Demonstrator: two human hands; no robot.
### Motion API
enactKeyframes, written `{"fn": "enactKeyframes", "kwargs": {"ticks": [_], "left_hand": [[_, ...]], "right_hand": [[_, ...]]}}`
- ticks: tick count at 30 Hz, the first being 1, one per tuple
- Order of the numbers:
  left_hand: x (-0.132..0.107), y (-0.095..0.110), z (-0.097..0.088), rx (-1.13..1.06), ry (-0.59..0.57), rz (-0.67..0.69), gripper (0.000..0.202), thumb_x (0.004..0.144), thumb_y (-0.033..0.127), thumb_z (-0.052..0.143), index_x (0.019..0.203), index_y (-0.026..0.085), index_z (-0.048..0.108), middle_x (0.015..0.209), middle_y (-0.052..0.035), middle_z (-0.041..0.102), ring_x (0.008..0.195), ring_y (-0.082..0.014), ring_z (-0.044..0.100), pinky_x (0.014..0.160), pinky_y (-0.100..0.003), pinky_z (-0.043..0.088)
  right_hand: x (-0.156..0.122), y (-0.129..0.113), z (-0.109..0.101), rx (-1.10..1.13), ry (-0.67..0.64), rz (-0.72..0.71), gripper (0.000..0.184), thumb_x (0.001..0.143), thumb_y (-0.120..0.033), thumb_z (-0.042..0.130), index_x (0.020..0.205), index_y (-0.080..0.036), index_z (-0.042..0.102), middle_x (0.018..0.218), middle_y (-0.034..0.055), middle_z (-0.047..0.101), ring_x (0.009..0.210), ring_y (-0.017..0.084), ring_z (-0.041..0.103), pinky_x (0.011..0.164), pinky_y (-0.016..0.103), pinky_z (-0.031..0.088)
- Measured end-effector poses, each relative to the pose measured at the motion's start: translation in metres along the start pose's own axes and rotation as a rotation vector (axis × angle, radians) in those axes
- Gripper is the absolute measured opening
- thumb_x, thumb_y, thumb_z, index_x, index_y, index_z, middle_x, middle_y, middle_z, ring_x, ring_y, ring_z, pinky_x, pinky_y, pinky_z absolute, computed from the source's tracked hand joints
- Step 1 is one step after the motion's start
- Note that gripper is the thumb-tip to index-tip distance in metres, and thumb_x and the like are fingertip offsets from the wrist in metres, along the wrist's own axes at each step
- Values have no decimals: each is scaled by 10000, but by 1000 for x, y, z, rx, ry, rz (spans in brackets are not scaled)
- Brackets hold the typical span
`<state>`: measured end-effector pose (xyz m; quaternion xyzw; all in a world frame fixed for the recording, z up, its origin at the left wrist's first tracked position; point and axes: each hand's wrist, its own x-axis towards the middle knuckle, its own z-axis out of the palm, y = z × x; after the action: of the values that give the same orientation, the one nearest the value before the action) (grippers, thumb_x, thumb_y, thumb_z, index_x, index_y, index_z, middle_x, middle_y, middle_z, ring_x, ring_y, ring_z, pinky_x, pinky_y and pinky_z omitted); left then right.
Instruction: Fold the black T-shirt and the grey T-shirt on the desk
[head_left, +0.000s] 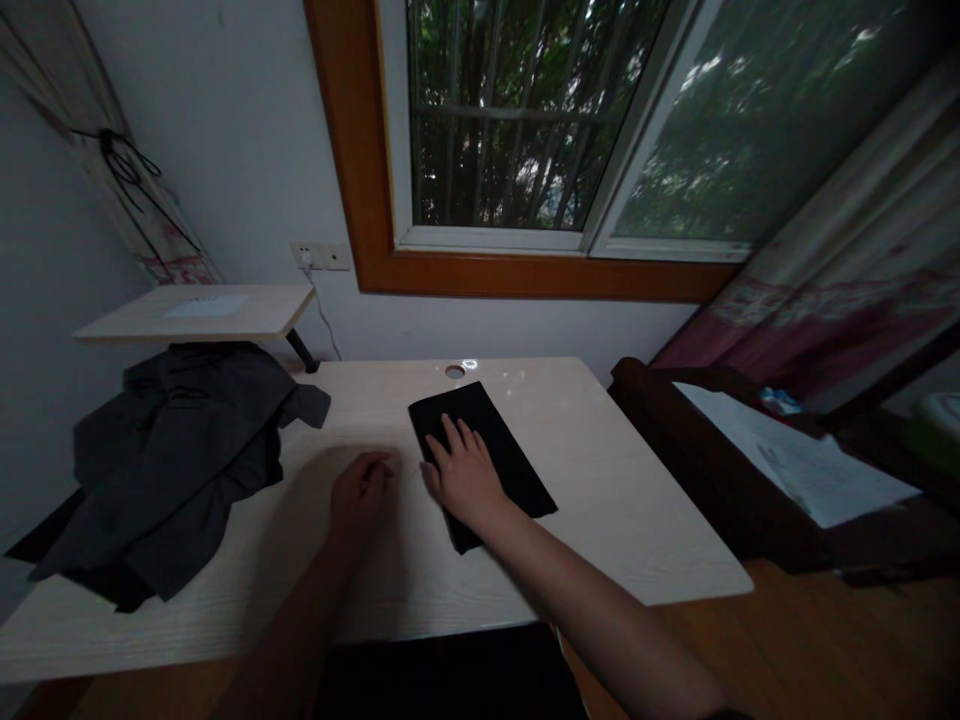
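Observation:
A flat black rectangle [517, 470], which looks like a neatly folded piece of cloth, lies at a slant on the pale wooden desk [622, 520]. My right hand [465, 475] rests on it palm down, fingers spread, covering its left middle part. To the left of it, my left hand [362, 490] is on the desk with its fingers curled in, and no object shows in it. A gap separates this hand from the black piece. On the desk's left side sits a crumpled heap of dark grey and black clothing [187, 440], away from both hands.
A small raised shelf [270, 310] with a paper [208, 306] on it stands behind the heap. Near the desk's back edge is a round cable hole [455, 372]. A dark wooden piece of furniture [675, 470] bearing a white sheet [802, 460] stands on the right, below the window.

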<state>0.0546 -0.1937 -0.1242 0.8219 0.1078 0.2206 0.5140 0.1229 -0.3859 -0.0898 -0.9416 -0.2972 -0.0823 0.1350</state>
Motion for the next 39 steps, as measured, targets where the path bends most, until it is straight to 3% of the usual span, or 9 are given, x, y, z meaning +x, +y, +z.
{"fn": "enactKeyframes", "kwargs": {"ticks": [2, 5, 10, 15, 23, 31, 39], "left_hand": [[4, -5, -4, 20, 94, -31, 248, 894, 321, 507, 1019, 204, 686, 830, -19, 703, 772, -174, 657, 737, -282, 512], [8, -12, -8, 15, 130, -77, 249, 870, 321, 508, 994, 204, 690, 852, -28, 711, 824, -192, 672, 766, -296, 514], [11, -16, -6, 19, 77, -95, 249, 864, 330, 513, 987, 208, 693, 855, -29, 721, 837, -203, 684, 790, -315, 517], [10, -14, -6, 61, 27, -86, 252, 873, 329, 505, 997, 213, 690, 876, -29, 724, 860, -208, 678, 800, -317, 501], [10, -21, -7, 71, -14, -49, 247, 870, 326, 506, 981, 208, 693, 877, -33, 730, 861, -210, 688, 808, -323, 511], [11, -21, -7, 68, -62, -26, 231, 882, 329, 499, 957, 205, 680, 858, -28, 721, 839, -201, 679, 807, -316, 508], [9, -20, -6, 93, -108, -13, 239, 903, 345, 485, 958, 213, 676, 869, -26, 718, 855, -203, 669, 809, -316, 493]], "right_hand": [[-3, -17, 11, -17, -30, -18, 465, 1014, -341, 439, 1446, -216, 557, 1688, 103, 201, 1525, 372, 223, 1210, 572, 195], [1, -32, 24, -48, -91, 11, 488, 1015, -232, 361, 1461, -143, 539, 1685, 127, 178, 1540, 386, 168, 1211, 607, 152], [10, -39, 29, -76, -157, 83, 538, 986, -166, 344, 1497, -77, 487, 1679, 154, 116, 1549, 403, 110, 1208, 641, 118], [13, -31, 29, -55, -157, 100, 554, 978, -164, 344, 1514, -88, 466, 1681, 139, 83, 1553, 400, 91, 1202, 668, 91], [14, 23, 28, -106, -57, 164, 541, 966, -172, 365, 1484, -162, 521, 1662, 152, 195, 1524, 426, 208, 1143, 743, 144], [-2, 90, -4, -193, -40, 239, 517, 969, -152, 325, 1413, -103, 586, 1651, 183, 246, 1499, 427, 280, 1157, 676, 218], [-17, 154, -13, -371, -46, 261, 521, 973, -153, 315, 1414, -126, 591, 1650, 178, 258, 1485, 407, 322, 1143, 649, 283]]}}
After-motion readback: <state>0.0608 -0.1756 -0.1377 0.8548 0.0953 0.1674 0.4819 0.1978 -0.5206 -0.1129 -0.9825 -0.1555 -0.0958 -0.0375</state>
